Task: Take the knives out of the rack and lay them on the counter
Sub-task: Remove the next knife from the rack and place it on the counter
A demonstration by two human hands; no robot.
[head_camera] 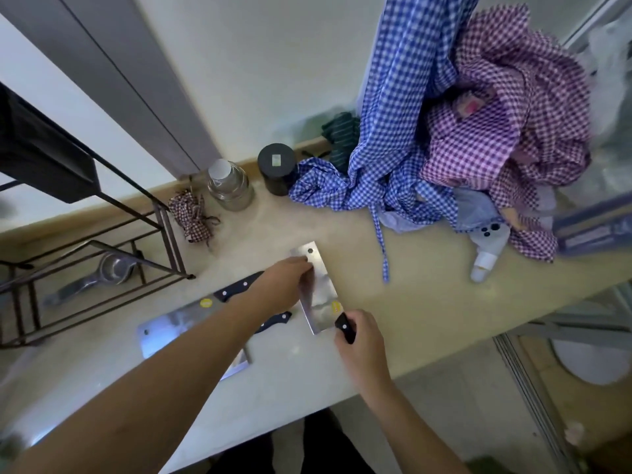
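A steel cleaver (319, 289) with a black handle lies flat on the beige counter (427, 302). My right hand (359, 340) is closed around its handle. My left hand (284, 285) rests its fingers on the blade's far edge. A second cleaver (174, 325) lies on the counter to the left, handle pointing away. A third knife's black handle (275, 321) and part of its blade (237, 366) show from under my left forearm. The dark metal rack (102, 268) stands at the left.
A metal scoop (109, 268) lies in the rack. At the back stand a clear jar (231, 186) and a black canister (277, 167). Checked blue cloth (386, 165) and purple cloth (506, 138) pile at the right, beside a white bottle (487, 248).
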